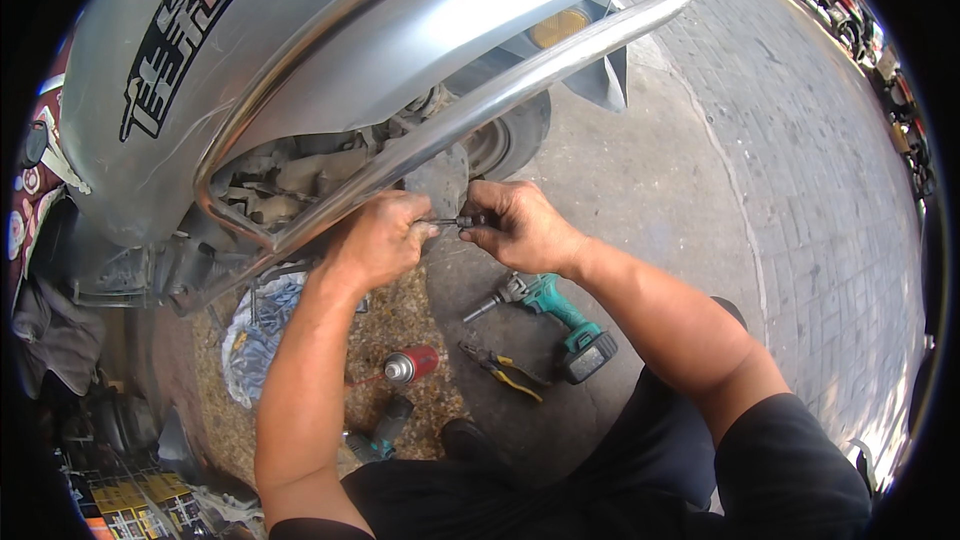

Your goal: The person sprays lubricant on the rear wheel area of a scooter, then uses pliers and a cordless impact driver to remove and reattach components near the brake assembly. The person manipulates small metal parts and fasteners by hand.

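Observation:
My left hand pinches one end of a thin, dark, bolt-like metal part. Its other end sits between the fingertips of my right hand, which are curled closed around it. The part lies nearly level, and the fingers cover most of it. Both hands are just below the chrome tube guard of a silver vehicle body. Behind the fingers is a dusty grey metal piece, with a small wheel farther back.
On the ground lie a teal cordless impact wrench, yellow-handled pliers, a red spray can and a second teal tool. A plastic bag with bluish contents rests at the left. Parked motorcycles line the far right.

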`<state>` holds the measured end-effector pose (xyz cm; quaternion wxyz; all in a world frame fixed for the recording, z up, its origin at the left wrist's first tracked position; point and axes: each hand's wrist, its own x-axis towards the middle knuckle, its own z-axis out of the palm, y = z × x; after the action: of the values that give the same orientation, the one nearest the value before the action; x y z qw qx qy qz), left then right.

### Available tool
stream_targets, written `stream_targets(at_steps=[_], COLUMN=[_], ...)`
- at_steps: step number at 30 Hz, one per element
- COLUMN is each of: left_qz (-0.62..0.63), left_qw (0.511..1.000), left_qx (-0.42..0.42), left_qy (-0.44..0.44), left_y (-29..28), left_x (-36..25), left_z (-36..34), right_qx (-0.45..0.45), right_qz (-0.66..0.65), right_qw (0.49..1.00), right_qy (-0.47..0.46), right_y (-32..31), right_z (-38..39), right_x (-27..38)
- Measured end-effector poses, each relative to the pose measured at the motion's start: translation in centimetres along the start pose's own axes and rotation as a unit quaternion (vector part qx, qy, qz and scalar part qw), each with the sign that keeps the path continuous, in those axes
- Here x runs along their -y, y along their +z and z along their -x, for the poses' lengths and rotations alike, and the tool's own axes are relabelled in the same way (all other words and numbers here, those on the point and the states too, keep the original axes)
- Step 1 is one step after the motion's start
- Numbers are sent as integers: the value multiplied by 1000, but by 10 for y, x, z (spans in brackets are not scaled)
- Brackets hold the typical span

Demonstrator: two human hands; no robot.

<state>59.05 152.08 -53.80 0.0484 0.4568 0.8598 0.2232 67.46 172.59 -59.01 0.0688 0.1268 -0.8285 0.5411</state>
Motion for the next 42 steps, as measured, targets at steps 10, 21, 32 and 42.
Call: stream_targets(at_steps=[10,21,32,42], left_qz=[15,-17,-55,-91], left_qw=[999,999,998,994], left_qx=[14,-38,-32,-61], left_qy=[-29,16,8,7], left_y=[2,1,1,3], left_x=[-1,-2,-5,-13], left_z=[4,-9,-7,-5], right_qx=[-30,51,60,33], right_qz=[82,-357,-498,-382], right_qw=[996,911,835,881], right_qy=[-17,201,225,278], right_y=[-11,-17,-5,4], right_z=[2,14,9,1], right_x=[-1,-16,-23,-8])
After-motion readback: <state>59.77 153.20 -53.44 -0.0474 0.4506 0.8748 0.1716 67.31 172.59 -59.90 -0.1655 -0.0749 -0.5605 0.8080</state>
